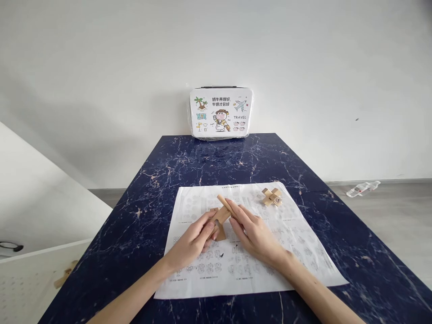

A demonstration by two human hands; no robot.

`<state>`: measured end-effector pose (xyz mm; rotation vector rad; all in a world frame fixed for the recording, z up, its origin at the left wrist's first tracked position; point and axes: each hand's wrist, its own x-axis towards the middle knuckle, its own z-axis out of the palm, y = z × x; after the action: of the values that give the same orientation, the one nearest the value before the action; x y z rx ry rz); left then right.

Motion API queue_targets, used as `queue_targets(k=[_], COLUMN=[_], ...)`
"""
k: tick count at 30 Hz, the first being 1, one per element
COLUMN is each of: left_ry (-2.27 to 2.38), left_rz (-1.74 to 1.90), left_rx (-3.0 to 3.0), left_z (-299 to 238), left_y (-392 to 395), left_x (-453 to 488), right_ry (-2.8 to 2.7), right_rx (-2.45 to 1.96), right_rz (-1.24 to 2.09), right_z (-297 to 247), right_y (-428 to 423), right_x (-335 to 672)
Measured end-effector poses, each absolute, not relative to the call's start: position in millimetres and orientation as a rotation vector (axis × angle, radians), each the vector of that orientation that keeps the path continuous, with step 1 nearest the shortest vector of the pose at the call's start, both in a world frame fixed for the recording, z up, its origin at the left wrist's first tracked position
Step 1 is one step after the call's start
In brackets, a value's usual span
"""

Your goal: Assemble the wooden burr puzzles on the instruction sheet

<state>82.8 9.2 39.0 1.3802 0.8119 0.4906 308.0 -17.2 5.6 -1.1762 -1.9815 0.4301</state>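
Note:
My left hand [199,234] is closed around flat wooden puzzle pieces [221,215], held just above the printed sheet [189,288]. My right hand [251,229] grips a wooden stick [222,200] that lies slantwise across the upper end of those pieces. A round notch shows in the wood near my left thumb. How the pieces fit together is partly hidden by my fingers. Right of my hands, an interlocked wooden burr puzzle [272,197] rests on the sheet's upper right corner.
The sheet lies on a dark blue marbled table [216,162]. Against the wall at the far end stands a white cartoon case [221,112] in clear wrap. Below at left is a white perforated bin [30,283] with wooden pieces [64,275]. A plastic bottle [362,189] lies on the floor at right.

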Motion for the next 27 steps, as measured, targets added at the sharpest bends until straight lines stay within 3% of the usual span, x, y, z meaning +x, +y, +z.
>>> queue_targets(k=[12,27], left_ry=[0.796,0.729], left_rz=[0.46,0.408], left_rx=[1.39,1.375], left_z=[39.0,47.1], left_y=[7.3,0.3], left_x=[83.5,85.9], right_ry=[-2.077,-2.039], right_rx=[-1.202,-1.13], right_rz=[0.142,0.1], right_z=[3.0,9.1], right_y=[-17.3,-19.7], right_x=[307.6,305.6])
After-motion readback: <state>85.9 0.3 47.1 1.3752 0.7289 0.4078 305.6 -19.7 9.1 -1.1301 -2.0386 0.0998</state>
